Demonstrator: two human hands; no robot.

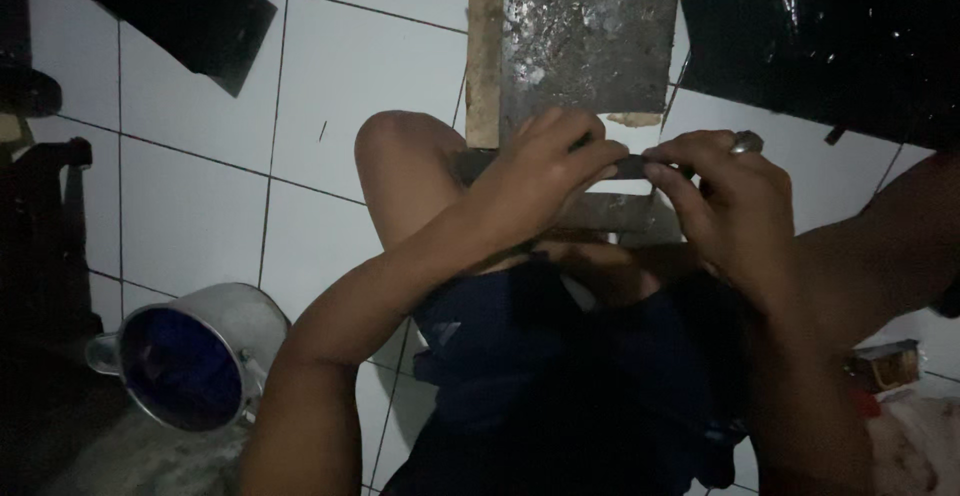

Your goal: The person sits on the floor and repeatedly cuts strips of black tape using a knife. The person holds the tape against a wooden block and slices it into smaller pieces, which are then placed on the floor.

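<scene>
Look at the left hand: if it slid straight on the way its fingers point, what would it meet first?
Probably the right hand. The left hand points along the thin dark blade toward it; their fingertips are nearly touching, though depth is unclear.

The floor [190, 206] is laid with white square tiles and dark grout lines, dimly lit. A metal pot [195, 356] with a blue inside stands at lower left. Black plastic sheeting [830, 36], perhaps a bag, lies at upper right.

Speckled grey slab [585, 36], white floor tiles [370, 66], silver pot [190, 356].
</scene>
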